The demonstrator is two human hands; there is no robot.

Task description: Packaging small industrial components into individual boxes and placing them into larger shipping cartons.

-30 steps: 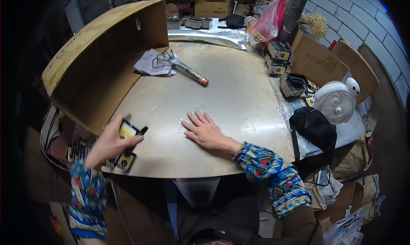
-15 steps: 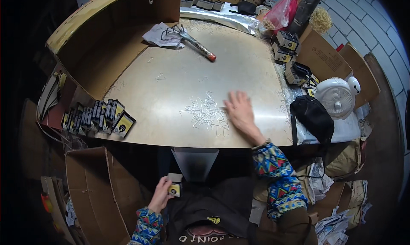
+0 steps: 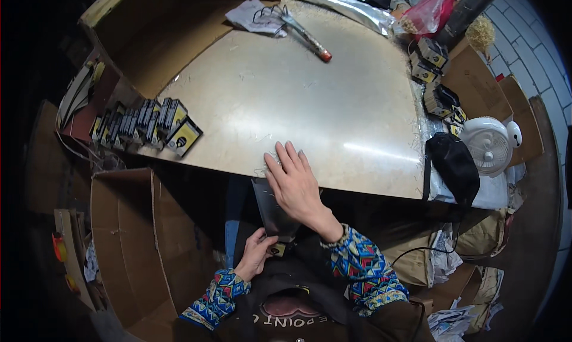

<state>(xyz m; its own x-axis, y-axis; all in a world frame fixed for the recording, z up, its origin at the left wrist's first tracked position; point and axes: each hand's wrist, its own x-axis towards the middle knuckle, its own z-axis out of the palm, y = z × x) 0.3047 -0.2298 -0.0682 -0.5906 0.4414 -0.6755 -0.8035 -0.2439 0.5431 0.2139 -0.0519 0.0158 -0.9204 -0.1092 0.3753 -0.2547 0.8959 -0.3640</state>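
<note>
My right hand [image 3: 296,186] lies with fingers stretched out over the front edge of the metal-topped table [image 3: 357,121]. Under its palm a grey sloping chute [image 3: 271,211] runs down from that edge. A few thin, pale, wire-like bits [image 3: 260,170] show beside the fingers. Below, my left hand [image 3: 254,257] grips a small yellow-and-black box [image 3: 277,250] against the chute's lower end. The box is partly hidden, and its contents do not show.
Several similar packed boxes [image 3: 143,121] line the table's left edge. A clawed hand rake [image 3: 307,36] lies farther back by crumpled paper [image 3: 253,17]. To the right are a white fan [image 3: 485,145] and a black cloth item [image 3: 454,166]. An open carton [image 3: 122,240] stands at lower left.
My right hand has swept left and toward me to the table edge. The pile of pale bits is gone from the tabletop's middle. My left hand has brought the small box up to the chute.
</note>
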